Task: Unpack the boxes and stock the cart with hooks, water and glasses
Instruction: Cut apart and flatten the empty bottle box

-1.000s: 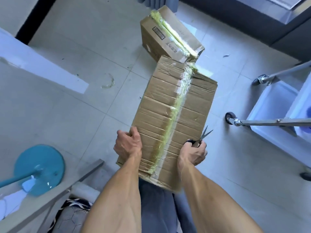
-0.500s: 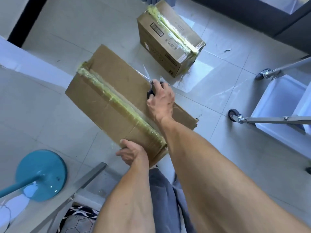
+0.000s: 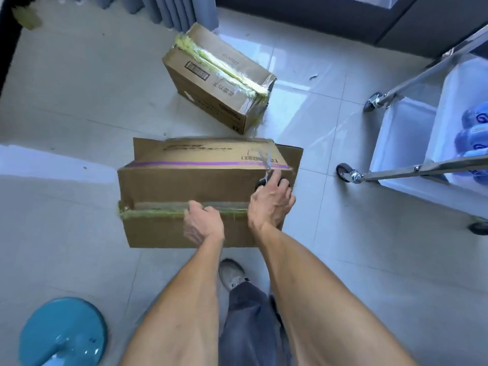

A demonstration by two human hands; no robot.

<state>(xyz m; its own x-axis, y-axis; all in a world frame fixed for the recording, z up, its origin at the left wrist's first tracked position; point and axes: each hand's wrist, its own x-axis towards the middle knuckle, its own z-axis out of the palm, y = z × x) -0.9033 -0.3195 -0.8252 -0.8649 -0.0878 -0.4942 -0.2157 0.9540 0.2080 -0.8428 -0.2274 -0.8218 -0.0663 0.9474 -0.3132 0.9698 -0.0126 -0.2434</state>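
- Box (image 3: 184,186) at centre on floor; left hand (image 3: 203,224) grips its taped seam.
- Right hand (image 3: 272,202) holds scissors (image 3: 266,167), blades at 12: slip could gouge contents.
- Cart (image 3: 412,143) at 3.

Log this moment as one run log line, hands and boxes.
stage: opening box | left hand: grips taped seam of near box | right hand: holds scissors over it | far box: taped, on floor | cart: right
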